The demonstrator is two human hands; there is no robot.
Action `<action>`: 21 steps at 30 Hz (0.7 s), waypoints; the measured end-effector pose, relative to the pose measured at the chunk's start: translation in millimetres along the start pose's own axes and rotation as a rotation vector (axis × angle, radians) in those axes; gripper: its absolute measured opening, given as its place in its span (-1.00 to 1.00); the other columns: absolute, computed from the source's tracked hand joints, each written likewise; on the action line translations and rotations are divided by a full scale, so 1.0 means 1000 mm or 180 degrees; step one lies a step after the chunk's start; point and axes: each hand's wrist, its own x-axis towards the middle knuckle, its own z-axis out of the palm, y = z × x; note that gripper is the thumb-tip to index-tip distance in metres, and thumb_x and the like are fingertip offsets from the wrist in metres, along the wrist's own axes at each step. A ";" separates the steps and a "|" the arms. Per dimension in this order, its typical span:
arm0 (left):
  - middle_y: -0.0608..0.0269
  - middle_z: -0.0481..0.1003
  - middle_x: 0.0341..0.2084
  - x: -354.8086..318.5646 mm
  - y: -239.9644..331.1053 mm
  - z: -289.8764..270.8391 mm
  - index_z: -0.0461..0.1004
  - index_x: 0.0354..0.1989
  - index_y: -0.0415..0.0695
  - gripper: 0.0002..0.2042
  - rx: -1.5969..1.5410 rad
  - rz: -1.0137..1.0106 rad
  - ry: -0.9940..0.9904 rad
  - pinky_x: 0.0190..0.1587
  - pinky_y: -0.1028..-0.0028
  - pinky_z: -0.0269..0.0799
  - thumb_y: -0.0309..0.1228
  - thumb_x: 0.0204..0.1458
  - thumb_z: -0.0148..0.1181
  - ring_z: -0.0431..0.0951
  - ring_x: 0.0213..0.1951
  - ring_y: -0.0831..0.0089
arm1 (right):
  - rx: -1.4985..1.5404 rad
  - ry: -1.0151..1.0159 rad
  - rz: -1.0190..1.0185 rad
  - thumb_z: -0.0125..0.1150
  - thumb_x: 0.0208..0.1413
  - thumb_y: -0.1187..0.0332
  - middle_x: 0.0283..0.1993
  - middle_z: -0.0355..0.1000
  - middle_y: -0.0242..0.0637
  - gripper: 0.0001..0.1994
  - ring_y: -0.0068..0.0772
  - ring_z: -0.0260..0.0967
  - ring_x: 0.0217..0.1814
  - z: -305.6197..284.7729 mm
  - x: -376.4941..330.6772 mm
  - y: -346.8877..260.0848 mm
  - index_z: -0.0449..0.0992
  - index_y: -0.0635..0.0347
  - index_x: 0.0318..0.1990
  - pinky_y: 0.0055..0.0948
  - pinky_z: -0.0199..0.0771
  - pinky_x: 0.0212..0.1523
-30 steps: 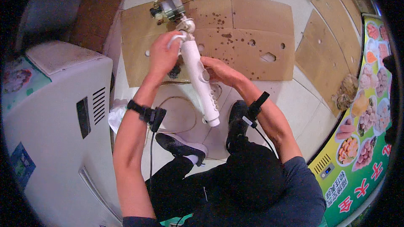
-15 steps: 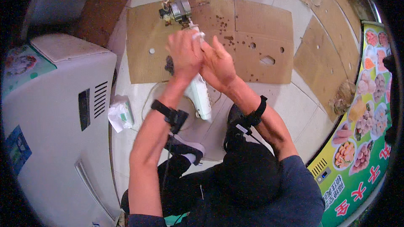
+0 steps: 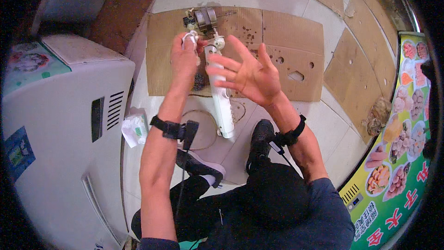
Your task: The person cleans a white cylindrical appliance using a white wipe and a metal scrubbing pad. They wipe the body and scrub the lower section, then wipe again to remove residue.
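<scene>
A crumpled white tissue (image 3: 190,38) is pinched in my left hand (image 3: 183,64), above the cardboard. My right hand (image 3: 257,78) is spread with its palm up and holds nothing. It hovers just over a long white plastic fan neck (image 3: 222,110), hiding part of its right side. At the top of the neck is a small off-white joint piece (image 3: 218,42). Beyond it lies a bare silver fan motor (image 3: 206,19) with a thin shaft pointing right and a dark wired part on its left. A dark clump (image 3: 199,81) rests left of the neck.
A stained cardboard sheet (image 3: 296,46) with holes lies under the motor, scattered with brown flecks. To the left stands a white appliance (image 3: 60,120), with an open tissue pack (image 3: 135,129) beside it. A freezer with food pictures (image 3: 397,129) borders the right. My shoe (image 3: 262,141) is near the neck.
My hands, which were pressed together over the neck's top, have parted. The left has moved left with the tissue; the right has moved right and opened, uncovering the joint piece.
</scene>
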 end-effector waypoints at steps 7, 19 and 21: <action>0.31 0.56 -0.16 -0.072 -0.042 -0.015 0.47 0.18 -0.11 -0.69 -0.0314 -0.1458 -0.1941 -0.13 0.50 0.51 -0.28 0.43 -0.08 0.58 -0.22 0.54 | -0.2126 -0.0253 0.0482 0.00 0.48 0.06 -0.01 0.60 -0.31 -0.50 -0.49 0.56 -0.20 -0.042 0.017 0.026 0.33 -0.05 0.47 -0.38 0.66 -0.25; 0.21 0.60 0.07 -0.059 -0.001 0.007 0.52 0.15 -0.13 -0.58 0.3208 0.2946 -0.1515 0.45 -0.18 0.01 -0.41 0.07 0.24 0.49 0.26 0.12 | -0.7169 -0.0618 -0.0913 0.22 0.25 0.16 0.58 0.07 0.01 -0.25 0.08 -0.08 0.66 -0.028 0.003 0.037 0.09 0.11 0.55 0.33 -0.20 0.56; 0.18 0.59 0.08 -0.048 0.001 -0.003 0.51 0.17 -0.15 -0.59 0.3255 0.2613 -0.1310 0.44 -0.10 0.07 -0.39 0.12 0.21 0.53 0.21 0.09 | -0.6765 -0.0935 -0.0260 0.25 0.25 0.18 0.61 0.03 -0.02 -0.21 0.02 -0.10 0.68 -0.027 -0.017 0.033 0.06 0.10 0.57 0.24 -0.17 0.58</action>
